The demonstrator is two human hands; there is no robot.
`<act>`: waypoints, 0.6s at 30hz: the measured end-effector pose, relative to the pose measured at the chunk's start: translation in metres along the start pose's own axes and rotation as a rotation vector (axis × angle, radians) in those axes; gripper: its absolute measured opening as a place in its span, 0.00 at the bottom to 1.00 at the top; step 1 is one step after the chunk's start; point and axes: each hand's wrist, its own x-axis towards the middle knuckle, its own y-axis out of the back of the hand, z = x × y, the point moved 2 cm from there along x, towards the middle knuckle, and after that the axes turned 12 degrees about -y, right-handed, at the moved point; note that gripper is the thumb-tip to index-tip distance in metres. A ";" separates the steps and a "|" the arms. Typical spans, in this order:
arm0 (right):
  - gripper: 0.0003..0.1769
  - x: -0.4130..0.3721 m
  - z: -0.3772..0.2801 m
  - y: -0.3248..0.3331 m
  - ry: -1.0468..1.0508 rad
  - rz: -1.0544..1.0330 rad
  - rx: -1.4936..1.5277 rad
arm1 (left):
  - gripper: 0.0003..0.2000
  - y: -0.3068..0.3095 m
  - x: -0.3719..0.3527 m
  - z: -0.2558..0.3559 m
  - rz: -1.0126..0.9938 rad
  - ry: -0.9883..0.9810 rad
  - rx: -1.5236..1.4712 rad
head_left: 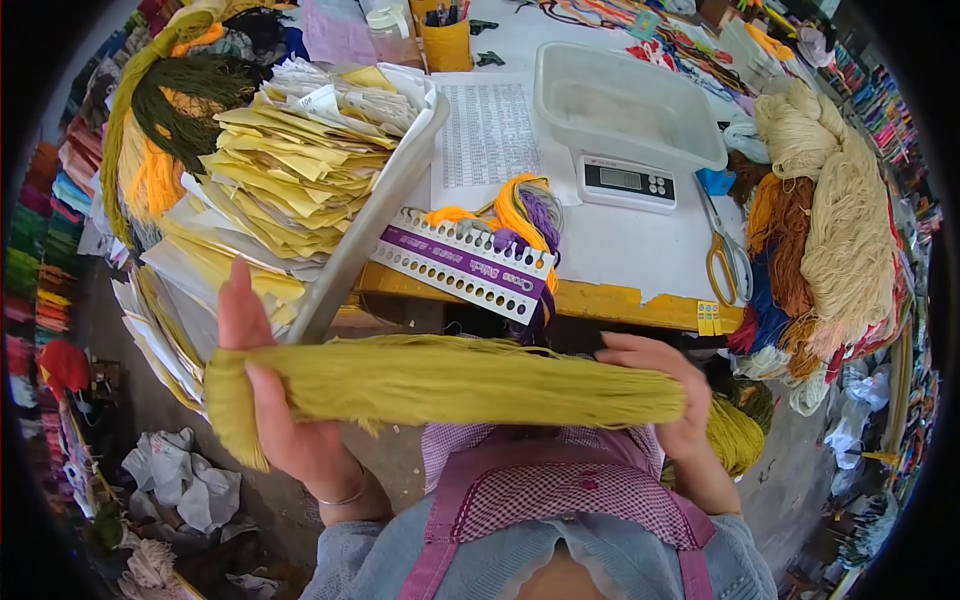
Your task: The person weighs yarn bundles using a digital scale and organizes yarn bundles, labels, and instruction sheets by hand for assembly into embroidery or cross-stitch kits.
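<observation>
A long hank of olive-yellow thread [480,380] is stretched level in front of my body. My left hand [295,430] holds its left end, the strands passing between the thumb and the fingers and hanging over the hand's outer side. The other end lies in my right hand [688,400], whose fingers curl behind the strands; part of them is hidden. More olive-yellow thread [735,435] hangs below and beyond my right wrist. Just past the hank, a purple and white punched card [460,262] with orange and purple thread tied in it overhangs the table edge.
A bin [425,150] stuffed with yellow paper packets stands at left. On the table [610,255] are a scale [628,185] under a clear plastic tub [630,105], a printed sheet [485,130] and scissors [722,250]. Cream hanks [835,200] hang at right.
</observation>
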 end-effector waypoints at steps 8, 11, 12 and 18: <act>0.11 -0.001 0.023 0.001 -0.131 0.030 -0.353 | 0.39 0.010 0.012 -0.011 0.272 0.412 -0.739; 0.10 -0.004 0.041 0.001 -0.155 -0.132 -0.533 | 0.39 0.003 0.011 -0.002 0.223 0.302 -0.646; 0.10 -0.005 0.043 0.000 -0.126 -0.230 -0.591 | 0.38 0.001 0.012 0.003 0.166 0.224 -0.616; 0.09 -0.006 0.041 0.013 -0.040 -0.022 -0.558 | 0.32 0.015 0.033 0.022 0.275 0.131 -0.489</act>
